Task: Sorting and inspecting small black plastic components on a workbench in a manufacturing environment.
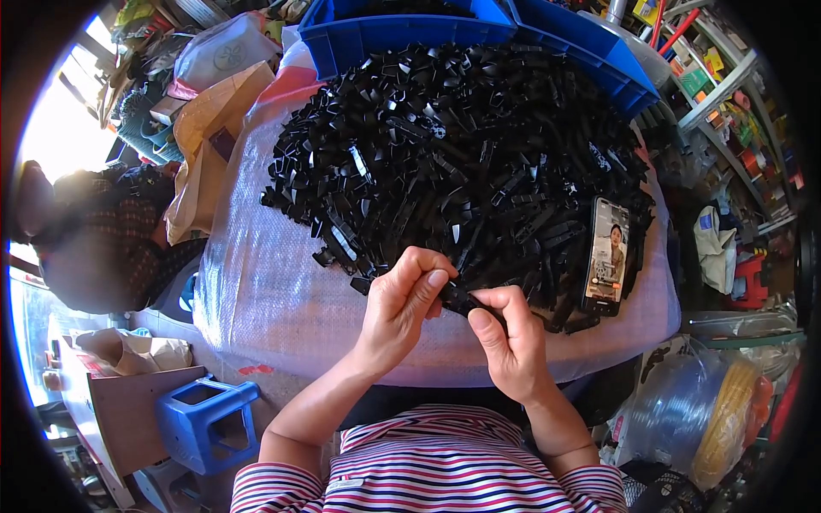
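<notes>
Between my two hands is a small black plastic part (pixel 460 298), partly covered by my fingers. My left hand (pixel 405 295) pinches its left end, with the thumb against the curled fingers. At its right end, my right hand (pixel 511 335) grips it between thumb and forefinger. Both hands are over the near edge of a large heap of black plastic parts (pixel 445 162), many of them long and narrow with shiny faces. The heap lies on a table covered with a whitish woven plastic sheet (pixel 265 256). The held part's exact kind cannot be made out.
A phone (pixel 605 256) with a lit screen leans on the heap's right side. Blue plastic bins (pixel 402 32) stand behind the heap. A blue stool (pixel 208 423) is at lower left, a person (pixel 111 235) at far left, coiled hose (pixel 723 419) at lower right, crowded shelves (pixel 727 94) at right.
</notes>
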The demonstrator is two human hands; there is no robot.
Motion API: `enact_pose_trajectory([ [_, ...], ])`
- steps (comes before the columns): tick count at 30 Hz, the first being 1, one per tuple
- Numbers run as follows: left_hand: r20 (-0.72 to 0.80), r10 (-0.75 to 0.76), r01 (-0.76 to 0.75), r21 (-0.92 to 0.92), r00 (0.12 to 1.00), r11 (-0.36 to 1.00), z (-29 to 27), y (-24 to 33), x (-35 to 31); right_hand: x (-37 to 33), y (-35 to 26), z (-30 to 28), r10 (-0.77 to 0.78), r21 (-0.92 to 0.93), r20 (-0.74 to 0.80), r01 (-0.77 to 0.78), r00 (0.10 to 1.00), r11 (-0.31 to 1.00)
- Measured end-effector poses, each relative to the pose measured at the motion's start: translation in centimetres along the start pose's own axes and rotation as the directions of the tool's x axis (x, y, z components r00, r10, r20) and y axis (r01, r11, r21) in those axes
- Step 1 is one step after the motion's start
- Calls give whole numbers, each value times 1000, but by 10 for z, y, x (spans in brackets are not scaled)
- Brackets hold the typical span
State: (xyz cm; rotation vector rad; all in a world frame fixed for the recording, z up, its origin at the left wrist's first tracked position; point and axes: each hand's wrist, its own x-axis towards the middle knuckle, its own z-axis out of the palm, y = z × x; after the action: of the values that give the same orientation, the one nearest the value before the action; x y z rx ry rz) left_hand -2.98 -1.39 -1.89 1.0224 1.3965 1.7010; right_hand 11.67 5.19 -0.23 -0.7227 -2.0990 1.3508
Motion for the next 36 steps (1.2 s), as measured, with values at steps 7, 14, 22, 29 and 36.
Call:
enact_pose_trajectory([
  [7, -78, 334, -275, 411, 939, 869, 12, 2, -10, 4, 3, 25, -54, 95, -126, 67, 991, 993],
  [14, -85, -227, 50, -847, 970, 529, -10, -10, -15, 71, -23, 4, -190, -269, 170, 231, 967, 935],
  [22, -507, -69, 30, -86, 859, 996, -108, -2, -22, 174, 36, -60, -444, -772, 556, 634, 703, 36],
  [29, -330, 253, 182, 863, 909, 471, -101, -18, -14, 111, 15, -63, -214, -313, 97, 234, 972, 920],
  [36, -236, 280, 16, 789, 930, 614, -100, -1, 12, 62, 25, -43, 131, 527, 189, -213, 973, 823],
])
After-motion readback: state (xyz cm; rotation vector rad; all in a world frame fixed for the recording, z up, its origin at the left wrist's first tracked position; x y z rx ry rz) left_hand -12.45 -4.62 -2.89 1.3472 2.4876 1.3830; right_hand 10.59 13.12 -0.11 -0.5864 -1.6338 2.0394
